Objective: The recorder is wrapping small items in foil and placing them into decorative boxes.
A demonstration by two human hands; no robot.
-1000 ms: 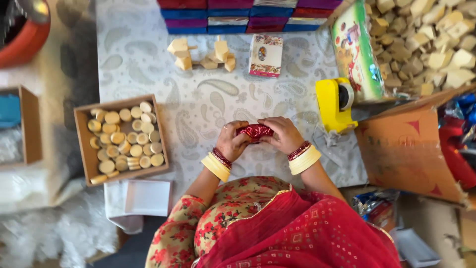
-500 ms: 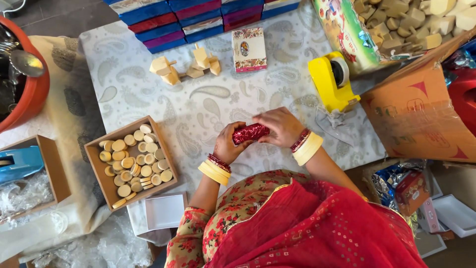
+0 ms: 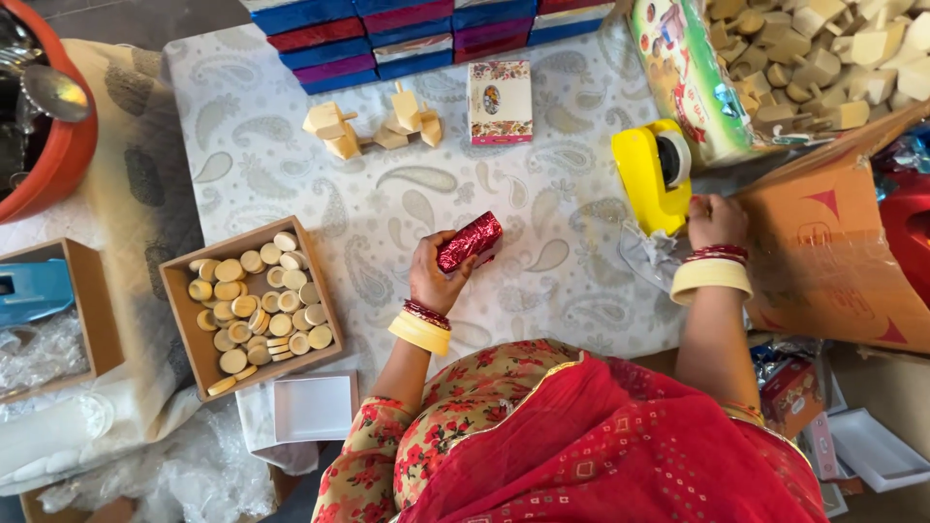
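Right hand (image 3: 715,219) gone from red glittery packet (image 3: 469,241) to yellow tape dispenser (image 3: 653,176), grip unclear, left hand (image 3: 438,276) alone clasping packet

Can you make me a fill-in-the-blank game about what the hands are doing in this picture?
1. The left hand holds a sparkly ____ roll above the table.
2. The right hand reaches beside the ____ tape dispenser.
3. The brown box by the left hand is full of round ____ discs.
4. Both wrists wear ____ bangles.

Missing words: red; yellow; wooden; yellow
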